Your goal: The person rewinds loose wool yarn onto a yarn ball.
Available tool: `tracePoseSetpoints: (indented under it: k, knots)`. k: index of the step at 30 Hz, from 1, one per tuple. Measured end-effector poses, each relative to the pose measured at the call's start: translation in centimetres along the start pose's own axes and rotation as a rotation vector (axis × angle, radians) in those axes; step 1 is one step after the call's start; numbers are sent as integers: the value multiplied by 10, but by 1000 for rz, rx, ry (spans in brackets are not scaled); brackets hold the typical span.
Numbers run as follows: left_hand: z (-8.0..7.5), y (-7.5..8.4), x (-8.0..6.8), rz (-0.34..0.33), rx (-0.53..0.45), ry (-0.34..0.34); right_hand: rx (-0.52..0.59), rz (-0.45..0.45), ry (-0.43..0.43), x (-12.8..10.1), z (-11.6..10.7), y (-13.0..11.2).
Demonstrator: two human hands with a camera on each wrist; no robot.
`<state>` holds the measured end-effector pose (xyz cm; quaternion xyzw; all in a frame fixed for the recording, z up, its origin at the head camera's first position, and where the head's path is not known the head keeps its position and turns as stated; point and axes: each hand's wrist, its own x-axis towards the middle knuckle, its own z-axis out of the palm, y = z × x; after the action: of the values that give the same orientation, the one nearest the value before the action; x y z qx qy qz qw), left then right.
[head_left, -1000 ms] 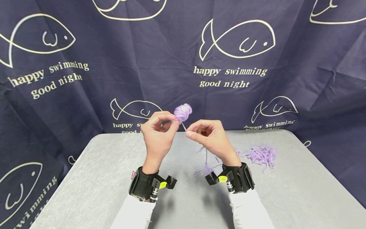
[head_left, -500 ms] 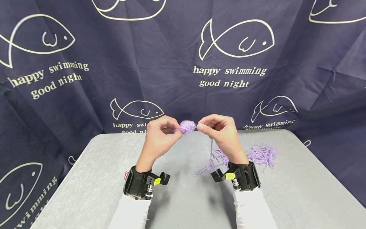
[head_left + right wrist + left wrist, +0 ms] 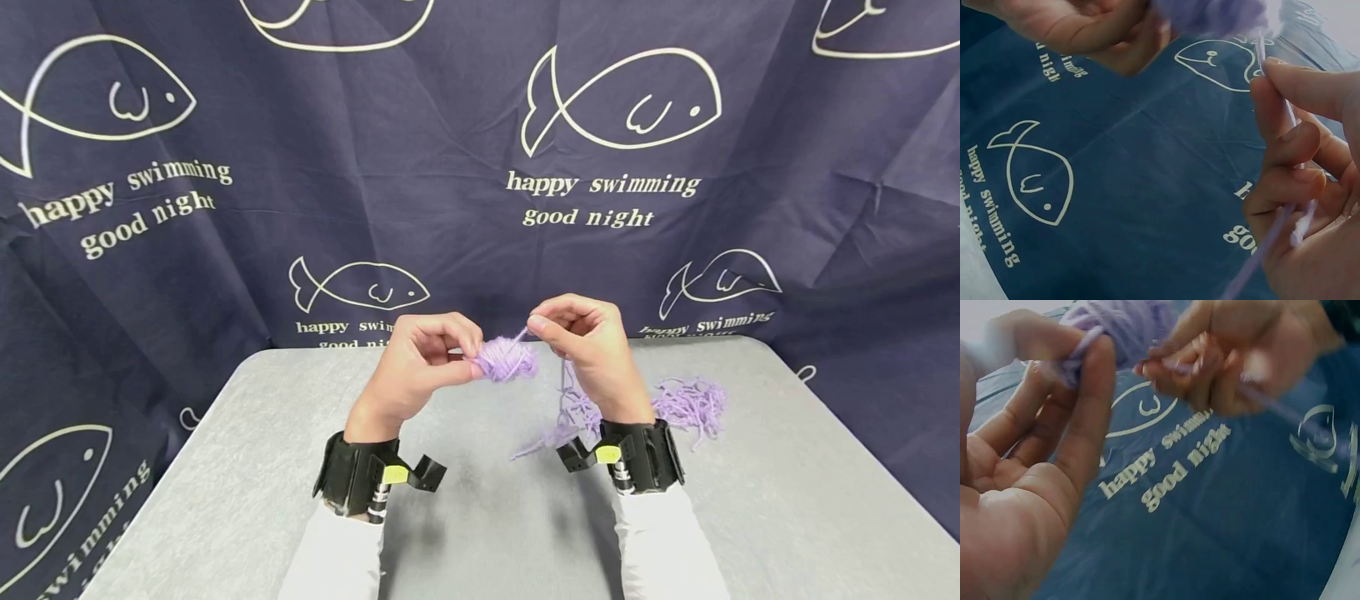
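**Yarn ball held above the desk**

The left hand pinches a small purple yarn ball between thumb and fingertips, holding it in the air above the grey desk. The right hand pinches the strand leading off the ball just beside it. The strand hangs down to a loose yarn pile lying on the desk to the right.

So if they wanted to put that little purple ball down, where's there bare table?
The table is bare across its left half, beside the left hand, and along the near right edge. It is crowded right of the right hand, where loose yarn sprawls and a strand trails down from the yarn ball.
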<state>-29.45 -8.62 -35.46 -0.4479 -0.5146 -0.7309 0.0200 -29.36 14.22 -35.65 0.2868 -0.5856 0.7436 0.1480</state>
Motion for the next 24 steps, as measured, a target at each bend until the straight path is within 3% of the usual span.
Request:
tracePoseSetpoints:
  k: [5, 10, 13, 20, 24]
  knots:
    - [8, -2, 3, 62, -134, 78, -2, 44, -57, -1, 6, 4]
    - [14, -3, 6, 85, -277, 194, -119, 86, -84, -1, 13, 3]
    - [16, -2, 7, 76, -300, 251, -192, 95, -108, -1, 17, 2]
    - [18, -2, 11, 65, -161, 361, -292, 39, -191, -2, 22, 1]
    - [19, -6, 11, 107, 142, 428, -311, 25, -219, -3, 25, -1]
